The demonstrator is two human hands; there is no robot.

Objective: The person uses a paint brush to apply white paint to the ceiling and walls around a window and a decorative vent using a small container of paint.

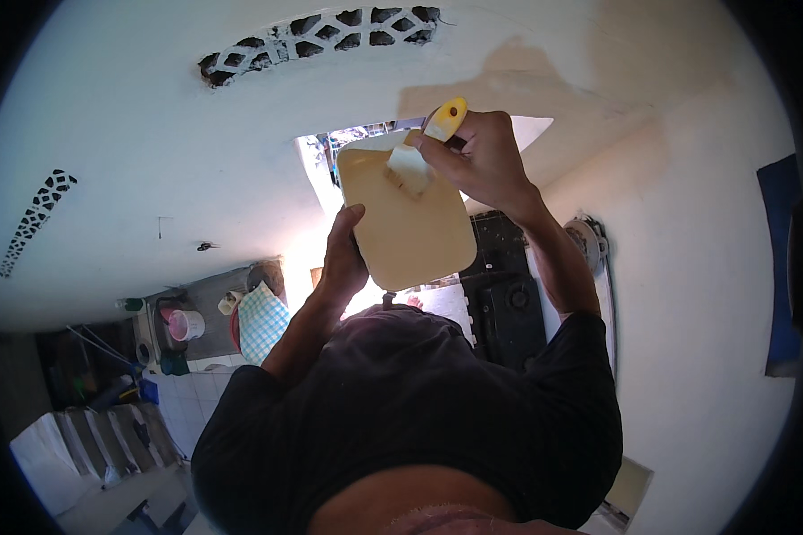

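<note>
They're in a dk short-slv tee [401, 401], rounded neckline [410, 462] approx 6 o'clock, slvs [580, 366] at 8 & 4, forearms [559, 260] bare.

A checkered cloth [263, 321] shows near a bucket [186, 325] (pinkish-white) — with 2 latticed vents [328, 37] well apart.

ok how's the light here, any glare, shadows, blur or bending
In the head view, glare burns beside the left hand; a shadow darkens the pale wall above the right hand; in that same view, the tub looks fairly sharp, while the rim bends.
</note>
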